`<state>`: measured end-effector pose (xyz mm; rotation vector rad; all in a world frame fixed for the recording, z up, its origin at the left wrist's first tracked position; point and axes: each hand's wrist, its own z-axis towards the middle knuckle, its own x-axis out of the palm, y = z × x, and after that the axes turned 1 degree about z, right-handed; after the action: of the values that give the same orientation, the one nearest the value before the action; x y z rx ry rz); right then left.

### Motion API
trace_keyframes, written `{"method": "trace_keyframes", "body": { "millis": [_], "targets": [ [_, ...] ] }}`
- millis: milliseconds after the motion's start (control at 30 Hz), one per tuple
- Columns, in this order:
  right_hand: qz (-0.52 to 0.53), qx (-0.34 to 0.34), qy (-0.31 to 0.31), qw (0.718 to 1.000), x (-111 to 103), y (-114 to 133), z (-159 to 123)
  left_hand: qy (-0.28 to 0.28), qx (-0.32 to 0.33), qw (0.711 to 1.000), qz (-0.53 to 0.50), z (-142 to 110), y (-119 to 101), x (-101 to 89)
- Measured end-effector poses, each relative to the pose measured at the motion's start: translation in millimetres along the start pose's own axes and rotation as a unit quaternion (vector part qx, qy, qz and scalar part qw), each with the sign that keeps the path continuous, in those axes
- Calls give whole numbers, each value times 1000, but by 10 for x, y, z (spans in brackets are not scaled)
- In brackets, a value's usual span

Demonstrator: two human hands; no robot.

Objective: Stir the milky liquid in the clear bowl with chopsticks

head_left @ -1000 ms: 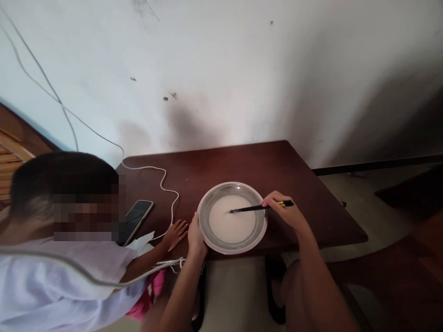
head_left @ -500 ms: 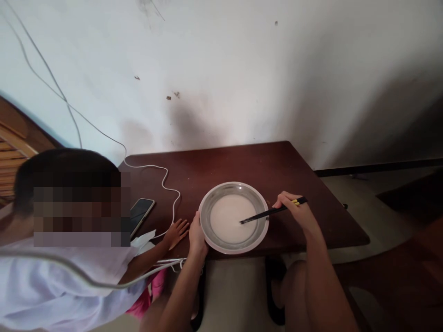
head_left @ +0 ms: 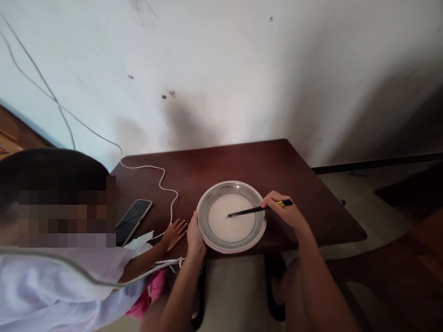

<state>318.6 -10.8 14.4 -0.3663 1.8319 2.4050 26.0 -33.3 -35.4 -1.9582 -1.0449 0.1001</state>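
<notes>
A round metal basin (head_left: 204,207) with a pale rim stands at the front edge of the dark red table (head_left: 207,166). Inside it lies a milky white liquid (head_left: 230,230). My left hand (head_left: 195,237) grips the basin's left side, thumb at the rim. Black chopsticks (head_left: 251,210) with yellow bands are held in my right hand (head_left: 281,207), above the basin's right rim. Their tips dip into the liquid near its middle. Whether the tips touch the bottom cannot be seen.
At the left a person (head_left: 62,276) leans on the table, with one hand (head_left: 176,233) flat beside my left hand. A phone (head_left: 134,221) lies near that person. A white cable (head_left: 162,177) winds over the tabletop. Behind the table rises a white wall (head_left: 221,69).
My right hand and the chopsticks have moved left, carrying the tips from right of the liquid's middle to about its centre. My left hand keeps its hold on the basin.
</notes>
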Motion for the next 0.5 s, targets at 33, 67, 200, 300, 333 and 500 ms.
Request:
{"method": "trace_keyframes", "body": {
  "millis": [33,67,200,300,333,500],
  "targets": [
    [-4,-4,-14,1000,-4,1,2,0,-3,1000,-1,-13,-9,8],
    [-7,-4,-33,999,-13,1,2,2,-6,1000,0,-25,-18,15],
    [1,10,-40,999,-24,11,-4,1,-8,1000,8,-58,-45,26],
    [2,-1,6,1000,18,34,-1,1,-13,1000,3,-56,-50,17],
    [-1,-7,5,1000,27,36,2,0,-13,1000,3,-49,-47,14],
    [0,3,-68,998,-9,0,8,-5,-7,1000,10,-4,-10,1]
  ]
}}
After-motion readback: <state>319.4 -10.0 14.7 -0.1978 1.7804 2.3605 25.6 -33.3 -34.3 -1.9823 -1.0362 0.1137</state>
